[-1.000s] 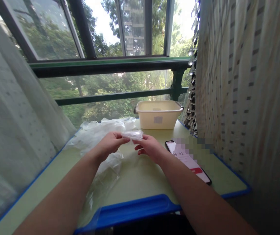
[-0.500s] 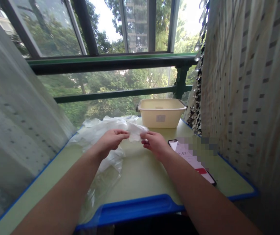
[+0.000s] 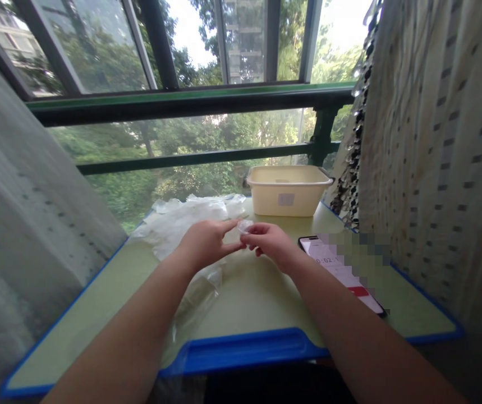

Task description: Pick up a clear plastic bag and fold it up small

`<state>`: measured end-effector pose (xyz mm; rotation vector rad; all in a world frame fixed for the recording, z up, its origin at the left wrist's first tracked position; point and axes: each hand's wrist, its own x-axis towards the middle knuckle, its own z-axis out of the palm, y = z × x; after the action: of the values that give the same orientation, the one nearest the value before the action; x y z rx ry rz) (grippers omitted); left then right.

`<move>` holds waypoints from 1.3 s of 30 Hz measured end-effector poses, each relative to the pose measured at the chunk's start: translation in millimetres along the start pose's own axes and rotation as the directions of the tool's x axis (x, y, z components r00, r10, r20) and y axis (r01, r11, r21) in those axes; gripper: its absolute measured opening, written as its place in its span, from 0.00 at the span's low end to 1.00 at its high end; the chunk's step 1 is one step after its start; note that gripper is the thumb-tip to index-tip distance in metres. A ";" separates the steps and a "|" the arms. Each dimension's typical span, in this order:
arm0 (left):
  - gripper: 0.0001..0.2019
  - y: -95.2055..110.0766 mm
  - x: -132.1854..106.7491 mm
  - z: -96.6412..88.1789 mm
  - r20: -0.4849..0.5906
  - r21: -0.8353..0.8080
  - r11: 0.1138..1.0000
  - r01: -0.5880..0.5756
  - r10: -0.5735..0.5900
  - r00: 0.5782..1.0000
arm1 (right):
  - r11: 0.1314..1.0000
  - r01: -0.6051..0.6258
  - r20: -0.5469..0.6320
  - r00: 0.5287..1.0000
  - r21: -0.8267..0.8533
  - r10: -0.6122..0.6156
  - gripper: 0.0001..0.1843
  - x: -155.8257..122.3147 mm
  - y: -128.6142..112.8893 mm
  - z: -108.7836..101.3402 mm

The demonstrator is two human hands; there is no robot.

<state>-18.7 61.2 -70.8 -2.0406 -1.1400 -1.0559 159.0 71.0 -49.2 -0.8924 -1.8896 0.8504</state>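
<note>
While both forearms reach out over the pale green bench with the blue rim (image 3: 241, 348), the left hand (image 3: 205, 244) and the right hand (image 3: 272, 244) meet above its middle, just in front of the cream rectangular plastic tub (image 3: 288, 191). Between them sits a small crumpled piece of clear plastic film (image 3: 244, 226), held off the bench surface. The left hand's grip is pressed together on the film, thumb below and forefinger stretched over the top of it. The right hand's grip pinches the same piece from the other side, its remaining fingers curled under the palm. The two hands nearly touch at the fingertips, with the film the only thing between them.

To the left of the tub, and reaching behind and under the left hand, lies a loose heap of translucent white plastic bags (image 3: 182, 221); one limp sheet from it trails along the bench under the left forearm towards the blue rim. The tub stands at the far edge of the bench, a small pale label on its near wall, and nothing can be made out inside it. In front of the tub and to its right, beside the right forearm, a black smartphone (image 3: 342, 272) lies flat with its screen lit, part of it blurred. A patterned beige curtain (image 3: 434, 140) hangs to the right of the tub.
</note>
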 end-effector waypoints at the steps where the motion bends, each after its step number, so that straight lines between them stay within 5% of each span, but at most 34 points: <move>1: 0.27 0.4 0.3 -1.9 0.028 -0.036 0.999 0.000 0.001 1.000 | 1.000 0.012 0.039 0.999 0.011 -0.013 0.13 -1.3 -1.0 0.0; 8: 0.10 2.4 6.2 0.3 0.151 -0.153 0.988 0.027 -0.003 0.989 | 0.993 0.082 0.075 0.994 -0.085 -0.075 0.17 -6.5 -4.6 1.9; 12: 0.11 2.3 9.1 2.3 0.111 -0.077 0.988 0.137 -0.128 0.986 | 0.982 0.163 -0.046 0.985 -0.099 -0.168 0.22 -5.1 -5.2 -1.6; 14: 0.11 4.2 10.7 2.6 0.036 -0.172 0.971 0.169 -0.165 0.986 | 0.984 0.178 -0.116 0.977 -0.030 -0.180 0.30 -4.4 -4.9 -2.8; 15: 0.11 5.6 11.8 3.1 -0.031 -0.332 0.934 0.132 -0.151 0.988 | 0.987 0.160 -0.112 0.981 0.009 -0.158 0.36 -4.2 -4.4 -2.9; 17: 0.10 8.6 14.2 5.0 -0.137 -0.691 0.723 -0.012 -0.115 0.984 | 0.996 0.078 -0.018 0.997 0.032 -0.078 0.37 -4.5 -2.9 -2.2; 19: 0.12 11.1 16.4 7.4 -0.039 -0.854 0.520 0.014 -0.090 0.995 | 0.997 0.073 0.096 0.993 -0.003 -0.072 0.28 -5.4 -1.5 -1.2; 21: 0.14 12.6 18.0 9.2 0.023 -0.884 0.465 0.054 -0.072 0.997 | 0.995 0.081 0.099 0.992 -0.051 -0.076 0.25 -6.3 -1.3 -0.9; 25: 0.15 12.1 18.4 7.4 -0.022 -0.853 0.520 0.053 -0.138 0.990 | 0.993 0.082 -0.011 0.996 -0.086 -0.084 0.24 -6.7 -5.1 -3.1; 29: 0.27 9.3 14.8 0.4 0.099 -0.719 0.665 0.202 -0.190 0.977 | 0.996 0.089 -0.032 0.996 -0.018 -0.089 0.22 -5.8 -5.3 -5.9; 31: 0.29 7.9 13.0 -1.9 0.172 -0.654 0.712 0.257 -0.191 0.966 | 0.980 0.087 -0.028 0.995 -0.181 -0.093 0.20 -4.8 -1.1 -7.1; 34: 0.29 6.5 12.6 -1.2 0.207 -0.566 0.771 0.293 -0.211 0.955 | 0.783 0.170 0.007 0.978 -0.598 -0.207 0.18 -3.3 7.3 -8.3; 36: 0.28 5.8 13.5 1.2 0.189 -0.489 0.826 0.280 -0.213 0.959 | 0.644 0.242 0.072 0.958 -0.726 -0.278 0.19 -3.0 10.6 -8.5; 39: 0.25 4.4 14.9 4.9 0.130 -0.473 0.854 0.218 -0.177 0.976 | 0.643 0.246 0.092 0.960 -0.725 -0.263 0.19 -4.7 8.6 -8.0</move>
<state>-8.3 69.2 -61.2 -2.4034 -1.2404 -1.4984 170.1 73.2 -55.0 -1.0400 -2.2997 -0.1506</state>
